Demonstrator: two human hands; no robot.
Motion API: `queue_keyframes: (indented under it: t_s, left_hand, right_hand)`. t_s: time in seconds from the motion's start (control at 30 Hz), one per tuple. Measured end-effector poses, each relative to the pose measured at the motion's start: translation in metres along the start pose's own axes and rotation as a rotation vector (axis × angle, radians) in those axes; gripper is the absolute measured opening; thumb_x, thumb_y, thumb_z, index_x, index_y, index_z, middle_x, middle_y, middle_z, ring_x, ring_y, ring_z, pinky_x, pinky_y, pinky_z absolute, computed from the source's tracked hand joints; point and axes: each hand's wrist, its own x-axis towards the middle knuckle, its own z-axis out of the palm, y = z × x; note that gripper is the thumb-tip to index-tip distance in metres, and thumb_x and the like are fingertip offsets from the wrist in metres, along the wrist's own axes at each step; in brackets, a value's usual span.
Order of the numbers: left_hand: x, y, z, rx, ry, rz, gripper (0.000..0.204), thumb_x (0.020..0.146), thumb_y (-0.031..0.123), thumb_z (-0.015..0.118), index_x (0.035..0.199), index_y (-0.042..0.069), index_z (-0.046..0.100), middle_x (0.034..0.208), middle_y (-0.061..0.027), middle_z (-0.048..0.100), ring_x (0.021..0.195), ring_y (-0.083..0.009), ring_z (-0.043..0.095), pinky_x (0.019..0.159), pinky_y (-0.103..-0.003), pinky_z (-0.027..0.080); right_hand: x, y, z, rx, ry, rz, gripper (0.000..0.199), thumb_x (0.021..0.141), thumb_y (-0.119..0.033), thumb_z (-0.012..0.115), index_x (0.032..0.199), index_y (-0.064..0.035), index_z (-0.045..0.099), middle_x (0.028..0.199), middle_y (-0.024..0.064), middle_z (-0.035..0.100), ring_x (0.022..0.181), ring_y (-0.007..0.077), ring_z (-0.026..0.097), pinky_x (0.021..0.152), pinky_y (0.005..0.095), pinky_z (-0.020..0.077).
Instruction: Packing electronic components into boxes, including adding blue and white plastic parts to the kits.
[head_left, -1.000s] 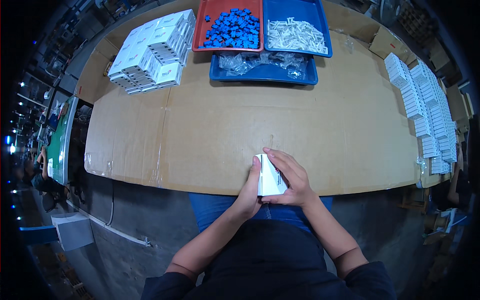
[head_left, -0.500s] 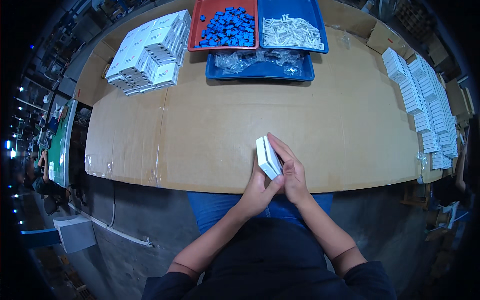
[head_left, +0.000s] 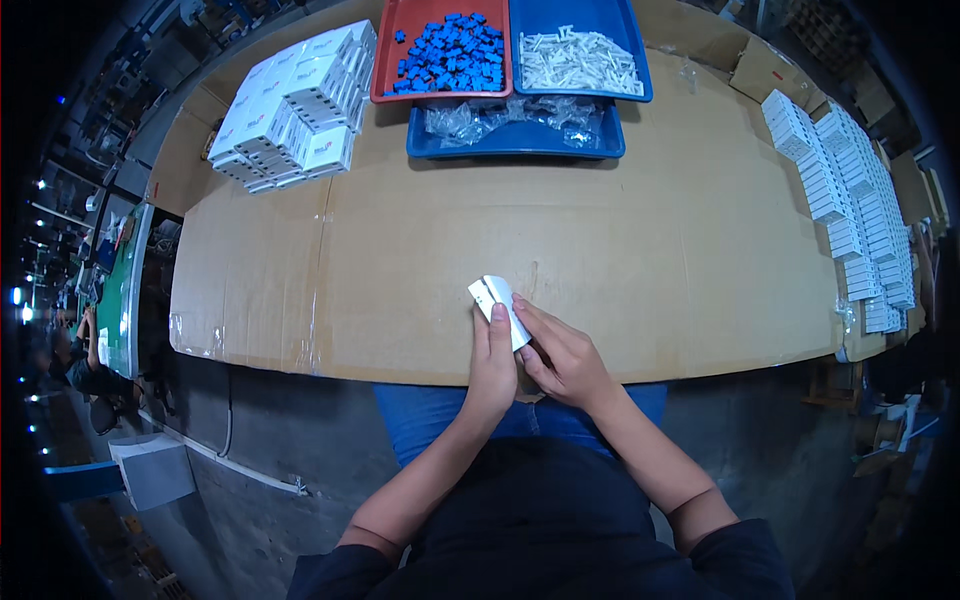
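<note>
A small white carton (head_left: 498, 303) is held over the near edge of the cardboard-covered table (head_left: 620, 250), tilted with one end flap open toward the far side. My left hand (head_left: 494, 362) grips it from the left, index finger lying along its top. My right hand (head_left: 563, 358) holds it from the right, fingers curled under its lower end. Both forearms come up from the lower edge.
At the far edge stand a red tray of blue parts (head_left: 445, 48), a blue tray of white parts (head_left: 578, 55) and a blue tray of clear bags (head_left: 515, 125). White boxes are stacked at far left (head_left: 295, 105) and in rows along the right (head_left: 850, 200).
The carton has turned from upright between both hands to a tilted position, shifting slightly left and toward the far side, and its end flap now shows open.
</note>
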Motion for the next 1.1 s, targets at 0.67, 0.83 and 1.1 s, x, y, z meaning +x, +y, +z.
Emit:
queue_keyframes:
  t_s: [0.67,0.83,1.1]
  left_hand:
    - [0.005,0.011,-0.005,-0.002,-0.005,-0.091,0.045,0.114,0.042,0.039,0.119,0.002,0.058,0.095,-0.0013,0.059,0.088,-0.0083,0.054,0.080,-0.026,0.046]
    - [0.020,0.023,-0.021,-0.086,-0.126,-0.329,0.045,0.113,0.039,0.045,0.132,0.001,0.056,0.101,-0.0033,0.062,0.089,-0.0088,0.058,0.076,-0.027,0.050]
    - [0.009,0.046,-0.011,0.273,-0.358,0.327,0.110,0.078,0.008,0.077,0.167,0.004,0.013,0.158,-0.0218,0.038,0.150,-0.0344,0.037,0.127,-0.047,0.023]
  right_hand:
    - [-0.009,-0.003,0.009,-0.071,-0.001,0.023,0.041,0.103,-0.009,0.057,0.140,0.0078,0.058,0.129,0.0254,0.069,0.086,0.0322,0.076,0.076,0.0369,0.0621]
    - [0.009,-0.015,-0.014,0.322,-0.115,0.422,0.037,0.105,-0.010,0.058,0.138,0.0052,0.060,0.126,0.0229,0.070,0.093,0.0280,0.077,0.083,0.0332,0.0611]
    - [0.027,-0.023,-0.037,0.891,-0.018,0.954,0.043,0.106,-0.027,0.063,0.139,0.0007,0.061,0.124,0.0107,0.070,0.111,0.0189,0.066,0.097,0.0342,0.0544]
